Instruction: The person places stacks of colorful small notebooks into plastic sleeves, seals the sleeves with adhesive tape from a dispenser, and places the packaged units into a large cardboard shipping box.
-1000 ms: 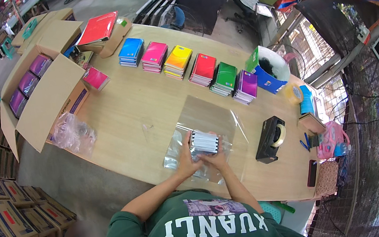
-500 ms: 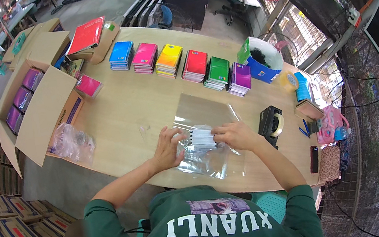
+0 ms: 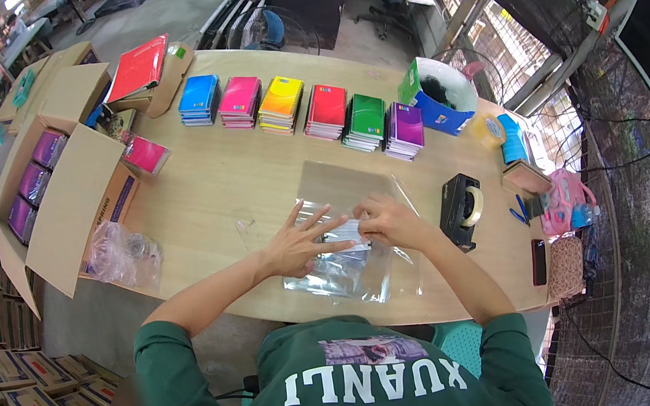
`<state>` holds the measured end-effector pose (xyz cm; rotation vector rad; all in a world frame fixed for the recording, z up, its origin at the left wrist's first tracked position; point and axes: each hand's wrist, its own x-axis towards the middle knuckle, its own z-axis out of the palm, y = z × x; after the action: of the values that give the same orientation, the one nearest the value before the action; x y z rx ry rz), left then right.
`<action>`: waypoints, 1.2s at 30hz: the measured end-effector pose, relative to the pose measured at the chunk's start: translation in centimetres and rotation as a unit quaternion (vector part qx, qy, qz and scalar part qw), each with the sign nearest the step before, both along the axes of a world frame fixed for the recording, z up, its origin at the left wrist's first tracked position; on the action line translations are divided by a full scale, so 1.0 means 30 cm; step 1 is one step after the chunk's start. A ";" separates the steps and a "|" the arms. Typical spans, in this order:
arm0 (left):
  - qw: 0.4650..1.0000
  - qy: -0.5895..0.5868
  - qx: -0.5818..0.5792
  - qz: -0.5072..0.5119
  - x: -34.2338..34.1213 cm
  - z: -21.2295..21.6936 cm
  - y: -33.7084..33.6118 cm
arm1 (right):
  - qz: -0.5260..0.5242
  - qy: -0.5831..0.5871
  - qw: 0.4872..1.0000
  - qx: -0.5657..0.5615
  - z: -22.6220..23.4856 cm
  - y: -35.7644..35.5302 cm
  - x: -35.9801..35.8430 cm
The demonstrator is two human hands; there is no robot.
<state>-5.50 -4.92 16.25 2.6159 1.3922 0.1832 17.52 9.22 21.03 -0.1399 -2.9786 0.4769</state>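
Note:
My left hand [image 3: 307,241] is spread open over a small white stack [image 3: 352,231], its fingers reaching across it. The stack, perhaps notebooks, lies in or on clear plastic film [image 3: 338,286] and is partly hidden by both hands. My right hand [image 3: 390,221] touches the stack's right side. Its fingers are curled and pinched together; what lies between them cannot be made out. Clear plastic sheets [image 3: 338,175] lie flat under and beyond the stack. Ahead stands a row of notebook stacks: blue [image 3: 198,95], pink [image 3: 240,97], yellow [image 3: 281,99], red [image 3: 325,107], green [image 3: 364,118] and purple [image 3: 404,127].
A black tape dispenser [image 3: 456,212] stands right of my right hand. Farther right are a blue box [image 3: 438,113], tape rolls [image 3: 488,129], pliers [image 3: 520,210] and a phone [image 3: 538,261]. At left are an open carton [image 3: 80,212] of purple packs and a crumpled plastic bag [image 3: 119,257].
My left hand has moved right and over the stack, its fingers spreading across it. My right hand has lifted slightly, its fingers curling together. The view has shifted a little.

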 end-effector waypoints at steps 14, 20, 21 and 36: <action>0.929 -0.283 0.222 0.088 0.085 -0.116 -0.005 | -0.224 0.168 0.816 -0.506 -0.349 -0.060 -0.045; 0.922 -0.276 0.175 0.208 0.157 -0.085 -0.044 | -0.243 0.158 0.836 -0.467 -0.330 -0.059 -0.053; 0.909 -0.295 0.183 0.230 0.163 -0.130 -0.022 | -0.247 0.173 0.822 -0.484 -0.343 -0.055 -0.060; 0.786 -0.528 0.027 0.322 0.209 -0.146 0.047 | -0.292 0.248 0.897 -0.222 -0.176 -0.063 -0.047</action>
<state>0.77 -3.50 11.86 1.3718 1.6222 1.4862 16.11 7.33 15.75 -0.7912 -2.1385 0.9218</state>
